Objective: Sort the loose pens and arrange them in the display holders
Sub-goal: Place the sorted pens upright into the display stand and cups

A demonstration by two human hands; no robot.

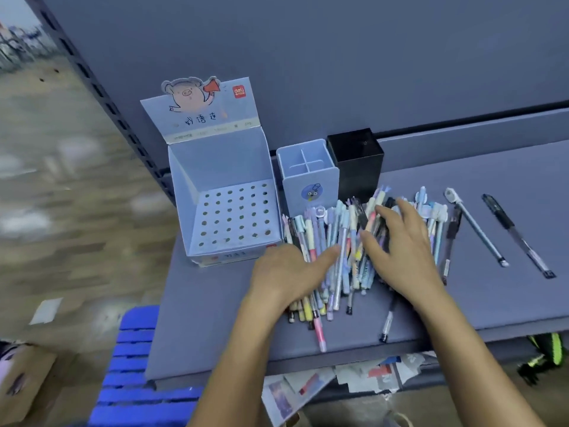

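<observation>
Task barely begun, by look of it. No pens stand in holed display box (228, 211), blue divided cup (308, 171) or black cup (357, 161) along back edge of shelf (215, 318). Pens (345, 257) lie heaped mid-shelf, unsorted. Your left hand (286, 272) and right hand (403, 248) lie spread flat on heap, pinching nothing. Two dark pens (517, 235) lie apart toward right edge.

The shelf (197, 303) has bare room at its front left corner. There is more bare room at the back right. The pile of pens (338, 241) fills the middle, and it reaches up to the light blue holder (309, 180) and the black holder (357, 161). The box with holes (228, 211) stands just left of them. All three are open on top, so a hand can come down from above. The wall (338, 72) is close behind them. A grey pen (475, 229) and a black pen (518, 237) lie apart on the right, with a bare strip between them.
</observation>
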